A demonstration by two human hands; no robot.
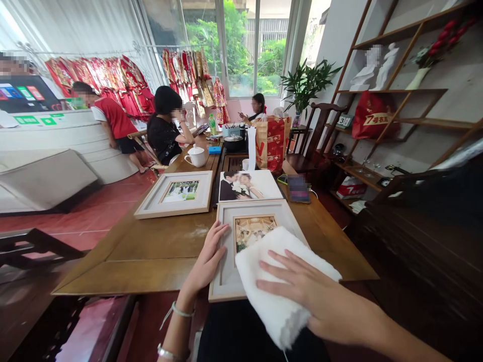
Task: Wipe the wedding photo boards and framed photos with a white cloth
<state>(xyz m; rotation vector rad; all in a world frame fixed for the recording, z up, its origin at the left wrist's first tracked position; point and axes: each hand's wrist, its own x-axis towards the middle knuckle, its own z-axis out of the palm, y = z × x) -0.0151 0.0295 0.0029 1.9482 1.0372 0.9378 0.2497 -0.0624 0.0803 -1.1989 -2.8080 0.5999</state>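
Observation:
A light wood picture frame (221, 294) with a white mat and a small wedding photo lies at the table's near edge. My left hand (210, 255) rests on its left side, fingers stretched out along the border. Over the frame's lower right is a folded white towel (252, 281), partly covering the photo. My right hand (296, 284) lies flat on the towel with fingers spread. Just behind the frame is a white-edged wedding photo panel (247, 187). A second framed photo (151, 208) lies to the left.
On the wooden table (151, 246) are a white lidded teapot (196, 157), a blue box (214, 150), a dark pot (234, 144), a red-and-tan paper bag (273, 146) and a phone (299, 189). Several people are farther back. Shelves (422, 93) stand right.

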